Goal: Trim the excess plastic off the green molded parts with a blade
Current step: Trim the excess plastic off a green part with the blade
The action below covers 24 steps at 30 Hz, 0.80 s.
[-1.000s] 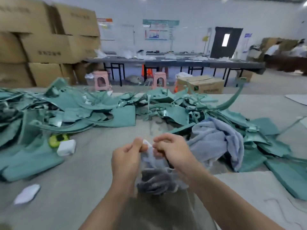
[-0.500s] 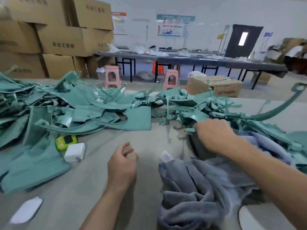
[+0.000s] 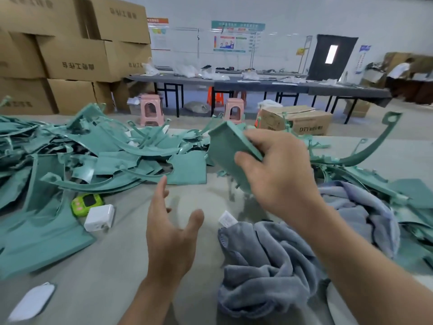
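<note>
The right hand (image 3: 276, 174) grips a part (image 3: 225, 156) above the table (image 3: 112, 259) while the left hand (image 3: 168, 228), fingers (image 3: 161, 191) spread and empty, seems poised to steady it.

Left hand (image 3: 169, 233) open; right hand (image 3: 280, 177) curled, raised

A white wall (image 3: 281, 12) is stretching across the top of the frame, carrying coloured posters (image 3: 237, 37) at upper centre and a dark door (image 3: 321, 59) whose narrow pane is glowing at upper right. Stacked cardboard boxes (image 3: 77, 57) are filling the upper left, while a long dark table (image 3: 257, 85) is running along the wall. Pink stools (image 3: 151, 110) and a taped carton (image 3: 297, 119) are sitting on the pale floor (image 3: 365, 127) in front of it.
</note>
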Available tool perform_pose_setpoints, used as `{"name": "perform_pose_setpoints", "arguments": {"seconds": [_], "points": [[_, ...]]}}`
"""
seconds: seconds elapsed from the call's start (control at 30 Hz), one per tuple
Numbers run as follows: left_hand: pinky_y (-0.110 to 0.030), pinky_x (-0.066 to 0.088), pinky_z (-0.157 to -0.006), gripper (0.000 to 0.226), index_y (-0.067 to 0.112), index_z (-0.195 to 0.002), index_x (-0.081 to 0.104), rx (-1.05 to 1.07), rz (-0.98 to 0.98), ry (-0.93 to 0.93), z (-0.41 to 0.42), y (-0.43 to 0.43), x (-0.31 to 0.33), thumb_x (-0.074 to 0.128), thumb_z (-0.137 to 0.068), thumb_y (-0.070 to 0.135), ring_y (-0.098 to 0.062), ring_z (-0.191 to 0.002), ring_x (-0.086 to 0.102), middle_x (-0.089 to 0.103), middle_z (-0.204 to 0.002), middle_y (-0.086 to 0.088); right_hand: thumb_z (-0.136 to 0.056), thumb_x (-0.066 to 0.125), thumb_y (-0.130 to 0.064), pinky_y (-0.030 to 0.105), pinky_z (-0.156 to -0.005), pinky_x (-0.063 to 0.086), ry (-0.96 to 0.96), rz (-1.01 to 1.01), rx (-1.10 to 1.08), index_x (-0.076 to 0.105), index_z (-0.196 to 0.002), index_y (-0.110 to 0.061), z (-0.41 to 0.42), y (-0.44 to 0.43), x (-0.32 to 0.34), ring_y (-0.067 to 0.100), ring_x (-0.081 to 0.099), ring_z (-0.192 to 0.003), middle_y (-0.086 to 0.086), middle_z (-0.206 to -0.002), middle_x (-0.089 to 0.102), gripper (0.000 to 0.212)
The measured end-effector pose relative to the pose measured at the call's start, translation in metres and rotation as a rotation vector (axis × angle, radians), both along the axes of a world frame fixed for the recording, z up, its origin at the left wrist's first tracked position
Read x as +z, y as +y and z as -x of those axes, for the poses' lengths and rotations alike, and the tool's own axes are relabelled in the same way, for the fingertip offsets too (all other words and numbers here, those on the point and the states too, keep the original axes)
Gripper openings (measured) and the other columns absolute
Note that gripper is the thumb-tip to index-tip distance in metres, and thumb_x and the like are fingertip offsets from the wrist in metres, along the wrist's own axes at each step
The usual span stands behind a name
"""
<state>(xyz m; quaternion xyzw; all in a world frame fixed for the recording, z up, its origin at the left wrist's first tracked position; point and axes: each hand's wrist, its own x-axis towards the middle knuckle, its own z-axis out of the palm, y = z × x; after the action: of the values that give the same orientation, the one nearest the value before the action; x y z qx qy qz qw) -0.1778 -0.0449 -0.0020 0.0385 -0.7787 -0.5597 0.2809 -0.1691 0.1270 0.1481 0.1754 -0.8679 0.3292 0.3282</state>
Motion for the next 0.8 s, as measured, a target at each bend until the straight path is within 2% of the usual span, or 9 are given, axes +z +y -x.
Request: {"name": "perform_pose_setpoints", "arguments": {"seconds": [0.13, 0.23, 0.33, 0.4, 0.43, 0.57, 0.63, 0.7, 0.8], "points": [[-0.033, 0.044, -0.096, 0.073, 0.054, -0.144, 0.035, 0.001, 0.007, 0.019, -0.006, 0.001, -0.002, 0.058, -0.075, 0.054, -0.004, -0.122, 0.05, 0.049, -0.137, 0.022, -0.086, 0.068, -0.009, 0.013, -0.051, 0.048, 0.057, 0.638, 0.014, 0.073, -0.075, -0.028, -0.012, 0.011, -0.008, -0.003, 0.058, -0.059, -0.015, -0.068, 0.07, 0.022], [-0.026, 0.047, -0.089, 0.051, 0.046, -0.128, 0.053, -0.133, -0.131, 0.007, -0.007, 0.004, -0.002, 0.058, -0.078, 0.051, 0.001, -0.11, 0.061, 0.067, -0.121, 0.019, -0.088, 0.064, -0.01, 0.041, -0.062, 0.063, 0.092, 1.0, 0.165, 0.076, -0.083, -0.024, -0.028, 0.011, -0.022, 0.016, 0.07, -0.073, -0.004, -0.081, 0.076, 0.02], [-0.031, 0.051, -0.079, 0.047, 0.018, -0.129, 0.058, -0.368, -0.652, -0.099, -0.002, 0.01, 0.001, 0.058, -0.086, 0.037, -0.018, -0.086, 0.072, 0.077, -0.101, -0.009, -0.097, 0.061, -0.009, 0.046, -0.067, 0.063, -0.248, 1.347, 0.221, 0.077, -0.089, -0.023, -0.022, -0.012, -0.053, 0.021, 0.076, -0.08, 0.003, -0.094, 0.079, 0.022], [-0.033, 0.055, -0.078, 0.044, 0.009, -0.128, 0.064, -0.563, -0.823, -0.168, -0.002, 0.014, 0.002, 0.058, -0.089, 0.029, -0.023, -0.091, 0.073, 0.075, -0.109, -0.015, -0.102, 0.058, -0.009, 0.047, -0.066, 0.064, -0.545, 1.587, 0.211, 0.074, -0.099, -0.019, -0.01, -0.028, -0.076, 0.025, 0.078, -0.082, 0.006, -0.096, 0.08, 0.019], [-0.033, 0.057, -0.079, 0.041, 0.009, -0.124, 0.069, -0.614, -0.796, -0.164, -0.002, 0.016, 0.002, 0.06, -0.087, 0.024, -0.025, -0.099, 0.073, 0.074, -0.115, -0.014, -0.103, 0.057, -0.011, 0.047, -0.069, 0.064, -0.663, 1.574, 0.202, 0.071, -0.105, -0.018, -0.005, -0.033, -0.089, 0.026, 0.078, -0.085, 0.007, -0.097, 0.08, 0.016], [-0.03, 0.059, -0.078, 0.034, 0.02, -0.107, 0.08, -0.532, -0.735, 0.004, 0.0, 0.015, 0.001, 0.058, -0.082, 0.012, -0.027, -0.105, 0.073, 0.075, -0.115, -0.01, -0.1, 0.063, -0.032, 0.052, -0.086, 0.061, -0.857, 1.069, 0.093, 0.072, -0.108, -0.014, 0.009, -0.03, -0.128, 0.028, 0.075, -0.095, 0.002, -0.096, 0.08, 0.022], [-0.031, 0.06, -0.075, 0.042, 0.011, -0.103, 0.079, -0.496, -0.629, 0.042, 0.002, 0.016, -0.001, 0.05, -0.077, -0.006, -0.031, -0.099, 0.074, 0.077, -0.108, -0.013, -0.097, 0.068, -0.031, 0.041, -0.064, 0.06, -0.931, 1.128, 0.046, 0.072, -0.102, -0.008, 0.014, -0.024, -0.134, 0.03, 0.074, -0.079, 0.008, -0.087, 0.079, 0.024], [-0.033, 0.061, -0.067, 0.042, -0.005, -0.11, 0.07, -0.504, -0.568, 0.042, 0.001, 0.02, -0.002, 0.053, -0.074, -0.017, -0.034, -0.09, 0.074, 0.076, -0.101, -0.02, -0.096, 0.07, -0.024, 0.03, -0.045, 0.048, -1.079, 1.267, 0.115, 0.068, -0.109, 0.002, 0.013, -0.024, -0.133, 0.028, 0.061, -0.053, 0.015, -0.075, 0.071, 0.03], [-0.036, 0.058, -0.059, 0.058, -0.008, -0.126, 0.052, -0.584, -0.621, 0.001, -0.003, 0.023, -0.002, 0.07, -0.071, -0.014, -0.038, -0.081, 0.07, 0.065, -0.107, -0.035, -0.098, 0.066, -0.017, 0.022, -0.036, 0.034, -1.207, 1.381, 0.245, 0.061, -0.115, 0.004, 0.008, -0.024, -0.134, 0.019, 0.042, -0.037, 0.012, -0.059, 0.056, 0.028]]}}
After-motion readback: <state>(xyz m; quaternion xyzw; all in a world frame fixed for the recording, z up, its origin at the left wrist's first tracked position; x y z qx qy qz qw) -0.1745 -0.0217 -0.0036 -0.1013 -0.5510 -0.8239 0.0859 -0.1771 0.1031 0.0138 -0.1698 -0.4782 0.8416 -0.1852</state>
